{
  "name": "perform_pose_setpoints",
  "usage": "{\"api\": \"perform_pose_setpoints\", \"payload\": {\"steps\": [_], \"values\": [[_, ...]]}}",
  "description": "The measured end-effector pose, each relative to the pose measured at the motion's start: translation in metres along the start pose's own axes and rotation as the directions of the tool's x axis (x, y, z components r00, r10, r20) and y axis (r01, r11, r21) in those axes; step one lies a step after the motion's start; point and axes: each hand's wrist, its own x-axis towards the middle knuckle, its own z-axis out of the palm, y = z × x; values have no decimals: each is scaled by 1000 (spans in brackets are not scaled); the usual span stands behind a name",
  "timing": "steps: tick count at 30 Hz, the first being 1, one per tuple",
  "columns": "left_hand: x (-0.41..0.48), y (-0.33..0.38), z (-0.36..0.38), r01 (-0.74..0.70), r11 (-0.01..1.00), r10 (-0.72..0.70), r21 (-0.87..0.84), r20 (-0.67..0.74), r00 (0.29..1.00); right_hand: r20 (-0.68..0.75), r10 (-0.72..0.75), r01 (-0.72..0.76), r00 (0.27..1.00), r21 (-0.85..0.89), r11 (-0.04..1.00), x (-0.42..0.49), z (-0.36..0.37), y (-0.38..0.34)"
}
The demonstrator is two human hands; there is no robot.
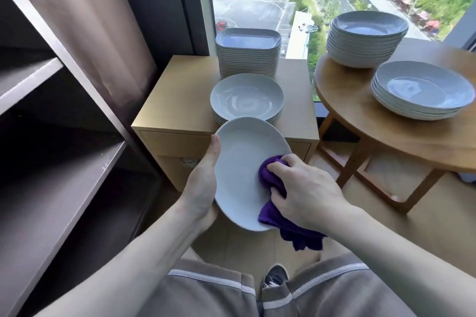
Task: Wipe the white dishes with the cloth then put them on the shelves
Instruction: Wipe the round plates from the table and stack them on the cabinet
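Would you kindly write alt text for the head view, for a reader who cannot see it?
A person's left hand holds a white oval dish while the right hand presses a purple cloth onto it. More dishes stand stacked on a wooden cabinet and a round table by a window, with dark shelves at left.

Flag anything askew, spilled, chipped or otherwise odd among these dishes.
Nothing stands out. The dish stacks on the cabinet and round table sit even. The oval dish in the left hand looks whole; the right hand presses the purple cloth on it.
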Motion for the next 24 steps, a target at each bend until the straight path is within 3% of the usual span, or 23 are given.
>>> {"api": "perform_pose_setpoints", "payload": {"steps": [8,12,15,20,24], "values": [[6,7,-3,-25,997,22,-77,-38,999,106,-335,326,936,95,941,-17,-2,-30],[-1,1,7,23,991,-20,-133,25,999,-53,-358,361,932,209,909,-20,-10,-42],[-7,-7,17,110,985,-100,-134,79,992,-246,-335,380,910,165,910,-17,-13,-40],[-6,-19,23,106,989,-95,-106,105,990,-381,-158,216,911,115,970,-3,-17,-16],[-2,-11,18,38,999,-38,-23,7,999,-302,6,13,953,61,998,7,-12,5]]}}
